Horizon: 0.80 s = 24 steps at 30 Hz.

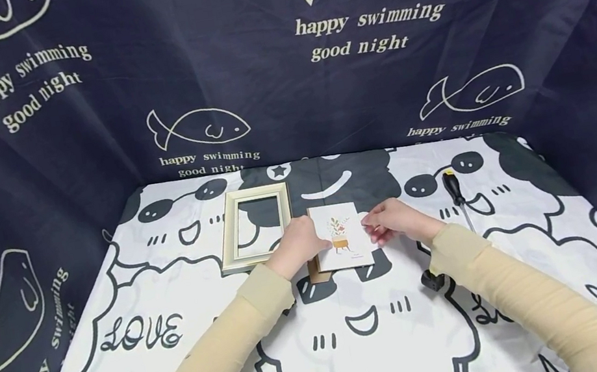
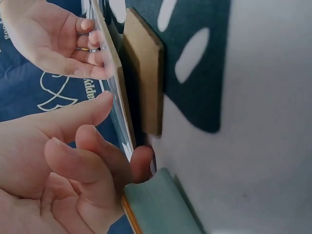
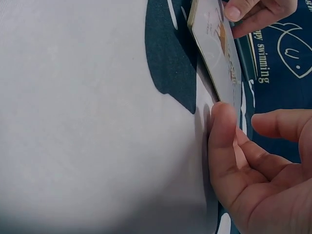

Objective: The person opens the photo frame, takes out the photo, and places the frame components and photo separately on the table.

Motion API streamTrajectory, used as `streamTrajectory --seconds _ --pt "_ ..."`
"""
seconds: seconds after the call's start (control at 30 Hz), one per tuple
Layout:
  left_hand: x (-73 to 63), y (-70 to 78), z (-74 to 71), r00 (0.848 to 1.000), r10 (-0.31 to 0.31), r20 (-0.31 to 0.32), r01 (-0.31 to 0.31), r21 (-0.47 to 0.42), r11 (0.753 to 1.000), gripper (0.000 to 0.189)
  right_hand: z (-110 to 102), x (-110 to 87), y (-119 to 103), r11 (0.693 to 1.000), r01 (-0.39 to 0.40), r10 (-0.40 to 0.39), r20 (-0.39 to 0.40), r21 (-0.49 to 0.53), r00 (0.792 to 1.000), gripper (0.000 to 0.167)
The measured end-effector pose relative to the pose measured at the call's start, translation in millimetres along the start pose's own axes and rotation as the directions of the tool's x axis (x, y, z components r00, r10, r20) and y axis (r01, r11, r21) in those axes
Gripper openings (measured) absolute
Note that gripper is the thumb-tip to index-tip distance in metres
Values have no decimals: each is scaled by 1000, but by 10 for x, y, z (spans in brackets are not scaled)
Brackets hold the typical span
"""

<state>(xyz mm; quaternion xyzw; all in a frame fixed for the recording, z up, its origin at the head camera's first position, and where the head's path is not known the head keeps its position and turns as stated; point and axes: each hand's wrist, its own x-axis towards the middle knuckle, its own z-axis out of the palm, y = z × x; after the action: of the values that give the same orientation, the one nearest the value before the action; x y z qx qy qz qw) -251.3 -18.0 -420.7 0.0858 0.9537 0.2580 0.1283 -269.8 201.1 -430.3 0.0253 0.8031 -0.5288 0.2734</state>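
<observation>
A white picture card printed with a potted plant is tilted, with a brown backing board showing under its left side. My left hand pinches the card's left edge, thumb on the printed face and fingers under the edge. In the left wrist view, the brown board lies apart beneath the raised card. At the card's right edge, my right hand has its fingertips against the rim. The right wrist view shows that thumb held away from the card.
Left of the card lies an empty cream picture frame, close to my left hand. A black-handled screwdriver lies to the right. A small black object sits beside the right sleeve. Dark printed curtains stand behind the patterned tablecloth.
</observation>
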Motion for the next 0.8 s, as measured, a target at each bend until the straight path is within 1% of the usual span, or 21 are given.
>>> streamTrajectory --seconds 0.07,0.2,0.33,0.5,0.67,0.8 --pt "6 -2 12 1000 -9 6 9 -2 1000 40 7 5 3 1000 0 0 -4 -6 1000 28" --pt "10 -6 25 1000 -11 1 11 6 1000 41 28 3 7 999 24 -24 -9 -38 1000 28" --pt "8 -10 28 1000 -13 -3 13 21 1000 40 46 -9 2 998 36 -37 -8 -44 999 27" --pt "-3 -14 33 999 -35 13 35 -7 999 39 57 -16 -2 999 28 -28 -7 -25 1000 27" --pt "-23 -16 24 999 -46 5 46 -27 999 39 60 -23 0 999 33 -34 -16 -27 999 27" --pt "-38 -19 11 999 -35 -14 34 -46 998 38 62 -30 6 999 43 -43 -17 -31 999 27"
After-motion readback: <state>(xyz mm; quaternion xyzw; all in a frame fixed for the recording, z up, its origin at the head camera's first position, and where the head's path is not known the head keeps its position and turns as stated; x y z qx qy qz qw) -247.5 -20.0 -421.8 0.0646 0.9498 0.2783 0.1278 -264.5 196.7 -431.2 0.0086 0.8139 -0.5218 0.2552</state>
